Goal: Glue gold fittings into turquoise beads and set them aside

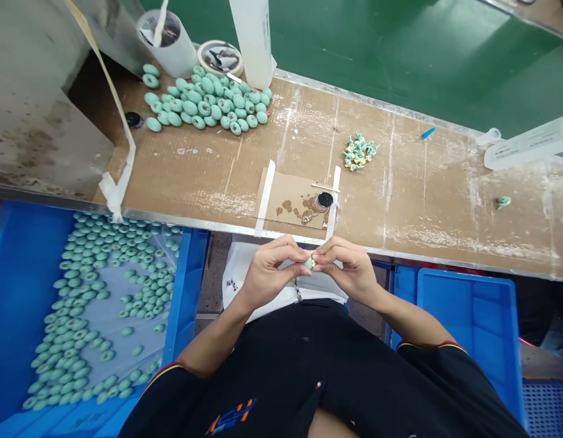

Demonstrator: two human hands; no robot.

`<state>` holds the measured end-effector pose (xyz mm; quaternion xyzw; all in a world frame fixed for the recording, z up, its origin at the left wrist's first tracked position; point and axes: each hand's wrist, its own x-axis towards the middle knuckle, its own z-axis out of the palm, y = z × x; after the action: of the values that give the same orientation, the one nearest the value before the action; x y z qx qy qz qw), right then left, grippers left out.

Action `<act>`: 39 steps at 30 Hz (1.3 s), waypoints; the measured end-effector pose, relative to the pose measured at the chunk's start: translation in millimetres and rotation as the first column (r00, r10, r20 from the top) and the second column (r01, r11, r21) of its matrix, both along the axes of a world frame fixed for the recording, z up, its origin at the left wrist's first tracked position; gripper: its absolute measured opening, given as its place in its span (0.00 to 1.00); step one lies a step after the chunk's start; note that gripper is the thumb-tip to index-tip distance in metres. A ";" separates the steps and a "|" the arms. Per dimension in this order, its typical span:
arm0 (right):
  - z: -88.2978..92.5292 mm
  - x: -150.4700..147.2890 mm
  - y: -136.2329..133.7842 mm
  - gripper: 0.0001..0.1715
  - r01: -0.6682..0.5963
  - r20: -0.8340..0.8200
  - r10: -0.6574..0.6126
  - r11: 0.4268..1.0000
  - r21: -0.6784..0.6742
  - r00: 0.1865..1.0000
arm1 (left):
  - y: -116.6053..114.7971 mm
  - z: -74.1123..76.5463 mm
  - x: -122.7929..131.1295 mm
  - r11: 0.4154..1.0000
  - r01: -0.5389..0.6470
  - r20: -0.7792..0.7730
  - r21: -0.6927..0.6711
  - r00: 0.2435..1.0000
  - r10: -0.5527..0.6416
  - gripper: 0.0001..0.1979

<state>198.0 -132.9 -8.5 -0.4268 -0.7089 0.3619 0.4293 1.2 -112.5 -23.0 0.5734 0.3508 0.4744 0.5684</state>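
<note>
Oval teal bead (308, 263): one, small, pinched between both hands just above the near edge of the bench, and partly hidden by the fingers. Left hand (268, 272) and right hand (345, 271): fingers curled, tips meeting on the bead from either side. Short metal chain (297, 289): hanging just below the hands. Brown-surfaced workbench (208, 182): carries, nearest the hands, a taped cardboard sheet (285, 204) with brown stains, bearing a small jar of black substance (325, 200) and, touching the jar, a wooden stick (324, 187). Also on the bench: a heap of matching teal ovals (208, 100) at back left and a small cluster of yellow-and-teal pieces (358, 152) near the centre. Below the bench edge, left: blue crate (186, 286) holding many more teal ovals, spread on a clear liner. Below the edge, right: second blue crate (464, 304).
</note>
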 end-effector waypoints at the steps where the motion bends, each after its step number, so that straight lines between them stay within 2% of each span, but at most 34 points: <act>1: -0.6 0.7 0.1 0.11 -0.008 -0.004 0.008 1.000 0.011 1.000 | -1.7 0.5 0.4 1.000 -0.009 0.004 -0.004 1.000 0.009 0.12; 4: 1.8 6.8 4.5 0.07 -0.068 0.004 0.068 0.996 0.054 0.998 | -5.7 4.5 4.6 0.995 -0.046 0.048 -0.086 0.998 0.050 0.12; 7: 9.1 16.2 8.8 0.13 -0.141 0.087 0.134 0.987 0.077 0.987 | -6.4 10.5 12.4 0.974 -0.055 0.083 -0.217 0.994 0.075 0.14; 9: 15.4 21.2 6.9 0.14 -0.141 0.169 0.124 0.986 0.093 0.978 | -5.7 13.7 19.2 0.965 -0.029 0.090 -0.261 0.994 0.055 0.15; 12: 23.3 25.6 -2.0 0.11 -0.093 0.277 0.047 0.983 0.157 0.960 | -3.5 15.6 30.1 0.960 0.043 0.097 -0.275 0.995 -0.017 0.16; 15: 21.7 39.7 -5.8 0.10 -0.015 0.354 -0.072 0.971 0.238 0.933 | 1.1 14.4 36.0 0.959 0.088 0.066 -0.270 0.995 -0.072 0.18; 17: 12.6 66.7 0.0 0.10 0.129 0.392 -0.229 0.956 0.265 0.891 | 6.2 12.9 33.5 0.964 0.080 0.012 -0.252 0.997 -0.080 0.20; 18: 6.0 86.8 5.5 0.10 0.239 0.410 -0.334 0.934 0.266 0.849 | 9.2 12.0 29.8 0.968 0.070 -0.023 -0.240 0.997 -0.078 0.20; 20: -8.6 137.9 19.8 0.10 0.491 0.435 -0.539 0.841 0.228 0.722 | 15.2 9.8 18.7 0.976 0.042 -0.099 -0.214 0.993 -0.064 0.17; 21: -15.6 166.6 27.7 0.09 0.621 0.450 -0.638 0.755 0.208 0.625 | 17.7 8.4 11.8 0.978 0.020 -0.138 -0.209 0.989 -0.050 0.15; 23: -26.3 223.5 42.2 0.08 0.827 0.514 -0.769 0.531 0.184 0.380 | 21.0 4.6 -2.7 0.977 -0.050 -0.211 -0.209 0.978 0.005 0.14; 24: -29.7 249.3 47.9 0.07 0.887 0.541 -0.800 0.419 0.193 0.260 | 21.5 2.2 -9.7 0.972 -0.096 -0.246 -0.213 0.968 0.042 0.14; 25: -31.8 272.2 52.1 0.07 0.921 0.560 -0.812 0.330 0.204 0.167 | 21.5 -0.5 -16.4 0.965 -0.146 -0.278 -0.216 0.957 0.083 0.14; 26: -33.0 291.8 54.9 0.07 0.939 0.572 -0.812 0.277 0.205 0.115 | 21.0 -3.4 -22.6 0.956 -0.196 -0.308 -0.218 0.943 0.124 0.14; 30: -35.8 339.0 56.5 0.07 0.965 0.538 -0.842 0.164 0.203 0.030 | 22.4 -14.7 -45.6 0.923 -0.329 -0.407 -0.198 0.885 0.228 0.15; 33: -41.5 352.1 56.9 0.17 0.967 0.455 -0.890 0.076 0.242 -0.044 | 38.8 -21.9 -61.5 0.883 -0.460 -0.479 -0.096 0.799 0.364 0.13; 36: -49.5 356.6 58.1 0.27 0.962 0.416 -0.903 0.010 0.274 -0.109 | 76.4 -28.0 -75.0 0.821 -0.570 -0.526 0.027 0.690 0.497 0.10; 39: -56.6 356.2 56.9 0.28 0.944 0.415 -0.894 -0.026 0.328 -0.169 | 128.2 -30.0 -81.0 0.796 -0.588 -0.584 0.143 0.599 0.547 0.08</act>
<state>554.3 -75.9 -65.2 -0.8993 -0.2503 -0.1568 0.3226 -79.8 15.7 -53.0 0.5324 0.6901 0.4125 0.2651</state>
